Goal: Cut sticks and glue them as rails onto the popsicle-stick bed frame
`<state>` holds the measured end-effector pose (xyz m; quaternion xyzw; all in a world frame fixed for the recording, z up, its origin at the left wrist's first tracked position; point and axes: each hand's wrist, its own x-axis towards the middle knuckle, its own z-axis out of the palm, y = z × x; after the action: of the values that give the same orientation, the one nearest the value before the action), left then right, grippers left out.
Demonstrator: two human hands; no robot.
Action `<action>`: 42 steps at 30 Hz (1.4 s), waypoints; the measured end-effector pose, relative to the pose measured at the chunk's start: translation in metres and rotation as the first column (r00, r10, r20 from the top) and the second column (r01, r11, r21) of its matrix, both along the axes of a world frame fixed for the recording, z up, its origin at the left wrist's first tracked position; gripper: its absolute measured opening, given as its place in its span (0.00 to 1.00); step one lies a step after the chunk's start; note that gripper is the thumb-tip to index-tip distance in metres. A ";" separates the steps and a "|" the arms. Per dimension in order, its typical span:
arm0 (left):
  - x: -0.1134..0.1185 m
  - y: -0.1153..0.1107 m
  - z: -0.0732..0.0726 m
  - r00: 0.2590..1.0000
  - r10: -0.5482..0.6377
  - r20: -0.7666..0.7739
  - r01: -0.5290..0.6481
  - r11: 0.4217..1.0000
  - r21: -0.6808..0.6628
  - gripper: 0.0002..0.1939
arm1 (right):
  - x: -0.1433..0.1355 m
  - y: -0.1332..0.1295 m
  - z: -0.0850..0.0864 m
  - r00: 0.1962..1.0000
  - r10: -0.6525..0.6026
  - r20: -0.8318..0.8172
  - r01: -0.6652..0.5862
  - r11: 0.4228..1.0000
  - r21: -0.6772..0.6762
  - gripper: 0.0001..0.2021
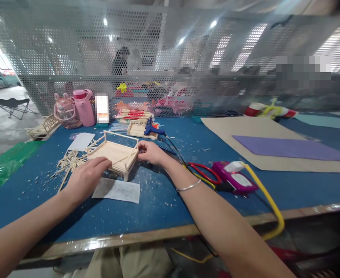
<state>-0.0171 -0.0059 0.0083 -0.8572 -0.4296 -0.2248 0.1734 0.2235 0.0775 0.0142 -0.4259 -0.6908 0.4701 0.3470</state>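
Observation:
A small bed-shaped model made of wooden sticks (116,153) sits on the blue table, with low rails and corner posts. A thin wooden stick (125,157) runs slantwise across it between my two hands. My left hand (90,175) is closed at the model's near left edge, its fingertips at one end of that stick. At the right side, by the corner post, my right hand (152,151) is closed in a pinch against the model; its fingertips are partly hidden. In front lies a white paper slip (117,191).
Left of the model lies a pile of short wooden sticks (71,160). Behind it are a blue glue gun (154,130) and another stick model (136,129). Red-handled pliers (206,172) and a purple device (236,179) lie right of my forearm. Pink bottles (84,110) stand behind.

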 end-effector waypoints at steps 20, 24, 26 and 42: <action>-0.005 0.089 -0.008 0.837 0.060 0.544 0.175 0.913 -0.368 0.20 | -0.015 -0.021 0.005 0.999 -0.020 -0.049 0.007 0.964 -0.267 0.20; -0.007 0.085 -0.013 0.831 0.022 0.556 0.226 0.899 -0.374 0.23 | -0.019 -0.023 0.003 0.999 -0.043 -0.026 0.036 0.970 -0.240 0.19; -0.007 0.079 -0.012 0.824 0.020 0.567 0.249 0.885 -0.394 0.23 | -0.017 -0.021 0.003 0.999 -0.038 0.038 0.044 0.984 -0.170 0.18; -0.004 0.049 -0.012 0.641 0.174 0.747 0.381 0.773 -0.507 0.16 | -0.011 -0.022 0.010 0.990 0.062 0.128 -0.079 0.988 0.132 0.14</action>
<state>-0.0210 0.0429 -0.0032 -0.7124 -0.4569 -0.4169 -0.3316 0.2122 0.0555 0.0244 -0.4046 -0.7562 0.4063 0.3153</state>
